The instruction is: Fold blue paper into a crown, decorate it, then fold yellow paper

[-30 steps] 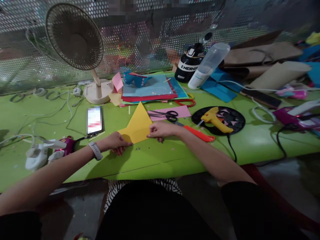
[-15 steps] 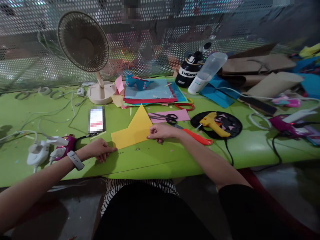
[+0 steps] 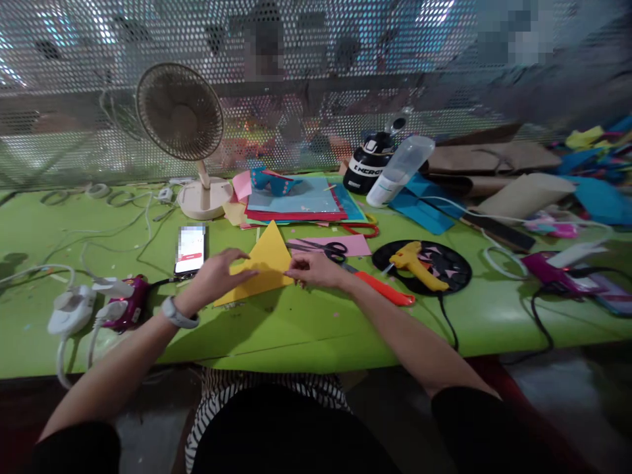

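A folded sheet of yellow paper [image 3: 269,263] lies on the green table, one pointed corner aimed away from me. My left hand [image 3: 220,276] is over its left part, thumb and fingers spread apart, with nothing gripped between them. At the paper's right edge, my right hand [image 3: 316,268] has its fingers closed in a pinch on the sheet. Just beyond that hand, black scissors [image 3: 333,251] rest on a strip of pink paper [image 3: 358,245]. An orange-red handled tool [image 3: 385,288], perhaps a cutter, lies to the right of them.
A yellow glue gun [image 3: 417,263] sits on a round black tray [image 3: 461,273]. On the left are a phone [image 3: 190,250], a fan [image 3: 202,197] and plugged power adapters [image 3: 72,313] with cables. Coloured sheets [image 3: 296,201], a black bottle [image 3: 365,164] and a clear-topped bottle [image 3: 402,168] stand behind.
My left hand has left the paper's lower left corner, moved up and right over the sheet, and spread its fingers. My right hand stays at the right edge. The camera view has tilted up slightly.
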`<action>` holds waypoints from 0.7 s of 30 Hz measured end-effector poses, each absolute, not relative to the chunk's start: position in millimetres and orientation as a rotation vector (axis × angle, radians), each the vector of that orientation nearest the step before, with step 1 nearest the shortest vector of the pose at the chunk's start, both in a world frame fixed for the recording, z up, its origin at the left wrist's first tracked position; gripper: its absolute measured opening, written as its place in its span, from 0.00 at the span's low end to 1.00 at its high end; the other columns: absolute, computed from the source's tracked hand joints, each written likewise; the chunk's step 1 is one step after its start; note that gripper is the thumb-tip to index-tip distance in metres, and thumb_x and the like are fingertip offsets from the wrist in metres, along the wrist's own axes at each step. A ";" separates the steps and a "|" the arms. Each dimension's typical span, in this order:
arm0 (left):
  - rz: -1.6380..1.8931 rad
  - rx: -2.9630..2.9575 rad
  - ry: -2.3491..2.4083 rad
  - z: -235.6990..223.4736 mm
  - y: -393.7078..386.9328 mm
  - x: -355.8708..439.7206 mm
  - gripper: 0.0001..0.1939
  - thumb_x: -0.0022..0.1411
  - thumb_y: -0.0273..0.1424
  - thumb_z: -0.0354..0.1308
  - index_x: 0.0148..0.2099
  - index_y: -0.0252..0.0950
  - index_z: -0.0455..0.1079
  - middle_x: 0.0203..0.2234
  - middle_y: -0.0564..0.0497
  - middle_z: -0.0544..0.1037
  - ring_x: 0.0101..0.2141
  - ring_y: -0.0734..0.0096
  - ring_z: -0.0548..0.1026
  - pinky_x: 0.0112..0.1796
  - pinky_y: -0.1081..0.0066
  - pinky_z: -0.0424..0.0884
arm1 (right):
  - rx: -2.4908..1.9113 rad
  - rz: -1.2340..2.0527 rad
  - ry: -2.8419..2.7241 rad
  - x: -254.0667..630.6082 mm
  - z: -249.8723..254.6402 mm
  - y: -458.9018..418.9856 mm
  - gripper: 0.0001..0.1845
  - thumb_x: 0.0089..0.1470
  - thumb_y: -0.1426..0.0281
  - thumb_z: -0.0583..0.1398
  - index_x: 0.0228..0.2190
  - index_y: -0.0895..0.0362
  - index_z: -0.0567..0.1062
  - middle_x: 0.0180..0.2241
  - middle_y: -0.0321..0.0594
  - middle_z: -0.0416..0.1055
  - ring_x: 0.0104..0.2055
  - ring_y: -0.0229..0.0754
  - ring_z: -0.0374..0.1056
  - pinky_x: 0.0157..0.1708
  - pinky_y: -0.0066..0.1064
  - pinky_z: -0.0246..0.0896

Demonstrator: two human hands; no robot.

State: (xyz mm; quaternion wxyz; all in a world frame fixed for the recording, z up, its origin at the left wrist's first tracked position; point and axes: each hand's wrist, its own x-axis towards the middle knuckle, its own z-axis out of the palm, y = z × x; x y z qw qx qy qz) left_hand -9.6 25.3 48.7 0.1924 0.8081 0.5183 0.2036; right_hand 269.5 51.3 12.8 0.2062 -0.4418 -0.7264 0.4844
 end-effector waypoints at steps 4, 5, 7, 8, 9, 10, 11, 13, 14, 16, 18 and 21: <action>0.467 2.489 1.411 28.2 35.0 28.0 0.38 0.54 0.52 0.64 0.59 0.33 0.65 0.55 0.36 0.70 0.54 0.49 0.69 0.54 0.54 0.67 | -1.587 0.624 -2.126 302.2 34.4 68.8 0.11 0.56 0.60 0.60 0.32 0.55 0.75 0.31 0.39 0.77 0.30 0.40 0.71 0.29 0.29 0.61; 0.457 2.523 1.407 22.0 37.7 30.5 0.38 0.54 0.53 0.64 0.59 0.33 0.65 0.55 0.36 0.70 0.55 0.48 0.69 0.55 0.53 0.67 | -1.692 0.454 -2.138 312.7 38.6 74.1 0.09 0.56 0.62 0.59 0.32 0.55 0.76 0.32 0.40 0.77 0.32 0.41 0.71 0.30 0.30 0.61; 0.472 2.586 1.394 10.6 43.2 29.8 0.35 0.57 0.53 0.61 0.58 0.35 0.66 0.55 0.38 0.70 0.54 0.50 0.69 0.55 0.54 0.67 | -1.815 0.284 -2.121 332.4 43.2 83.8 0.07 0.56 0.66 0.58 0.33 0.55 0.76 0.36 0.42 0.77 0.36 0.44 0.71 0.32 0.31 0.59; 0.487 2.609 1.390 5.9 45.6 28.0 0.33 0.59 0.53 0.60 0.58 0.36 0.66 0.55 0.39 0.70 0.54 0.50 0.70 0.54 0.54 0.67 | -1.848 0.253 -2.109 340.7 43.8 87.8 0.08 0.56 0.68 0.57 0.33 0.55 0.76 0.37 0.43 0.77 0.37 0.45 0.71 0.33 0.31 0.59; 0.501 2.626 1.387 2.2 47.7 26.0 0.33 0.59 0.53 0.59 0.58 0.36 0.66 0.54 0.40 0.71 0.53 0.51 0.70 0.54 0.54 0.67 | -1.870 0.244 -2.101 347.4 43.3 91.1 0.08 0.56 0.69 0.56 0.34 0.55 0.76 0.37 0.44 0.77 0.38 0.46 0.71 0.33 0.32 0.59; 0.510 2.638 1.386 -0.6 49.3 24.2 0.33 0.60 0.53 0.59 0.59 0.36 0.66 0.54 0.40 0.71 0.53 0.51 0.70 0.54 0.54 0.66 | -1.888 0.238 -2.104 352.6 42.1 93.5 0.09 0.56 0.69 0.56 0.34 0.56 0.76 0.38 0.44 0.77 0.39 0.46 0.71 0.33 0.32 0.58; 0.511 2.645 1.382 -2.3 50.5 22.8 0.35 0.59 0.54 0.58 0.59 0.36 0.65 0.54 0.40 0.71 0.53 0.51 0.70 0.54 0.54 0.66 | -1.899 0.243 -2.120 356.2 40.5 95.3 0.09 0.56 0.68 0.56 0.35 0.55 0.76 0.38 0.44 0.77 0.39 0.46 0.71 0.33 0.31 0.58; 0.510 2.650 1.385 -3.0 51.3 21.4 0.36 0.59 0.56 0.58 0.60 0.35 0.65 0.55 0.40 0.71 0.53 0.51 0.70 0.55 0.54 0.66 | -1.893 0.292 -2.191 359.6 36.6 97.0 0.08 0.55 0.66 0.58 0.35 0.55 0.76 0.39 0.43 0.77 0.39 0.45 0.71 0.33 0.30 0.58; 0.501 2.652 1.387 -2.3 51.0 21.3 0.36 0.59 0.55 0.58 0.60 0.35 0.65 0.55 0.40 0.71 0.53 0.51 0.70 0.55 0.54 0.66 | -1.878 0.328 -2.239 359.9 34.7 97.3 0.08 0.53 0.65 0.61 0.35 0.54 0.76 0.39 0.42 0.77 0.38 0.44 0.71 0.32 0.29 0.58; 0.486 2.655 1.395 -0.2 49.7 21.7 0.34 0.60 0.55 0.57 0.58 0.35 0.66 0.54 0.41 0.71 0.53 0.52 0.70 0.54 0.55 0.67 | -1.846 0.390 -2.327 358.8 31.4 97.5 0.11 0.49 0.63 0.64 0.35 0.54 0.76 0.40 0.41 0.77 0.38 0.44 0.71 0.32 0.28 0.58; 0.485 2.652 1.421 1.9 48.3 22.2 0.33 0.60 0.54 0.57 0.57 0.36 0.67 0.53 0.42 0.72 0.52 0.53 0.71 0.53 0.55 0.67 | -1.835 0.417 -2.375 357.0 29.4 97.5 0.13 0.47 0.63 0.66 0.35 0.54 0.76 0.39 0.42 0.77 0.38 0.45 0.71 0.31 0.28 0.58; 0.487 2.647 1.435 3.3 47.5 22.7 0.32 0.60 0.54 0.57 0.56 0.37 0.68 0.51 0.42 0.74 0.50 0.52 0.71 0.52 0.54 0.68 | -1.856 0.391 -2.376 355.7 30.7 97.0 0.12 0.48 0.63 0.65 0.36 0.55 0.76 0.39 0.43 0.77 0.39 0.47 0.71 0.32 0.30 0.58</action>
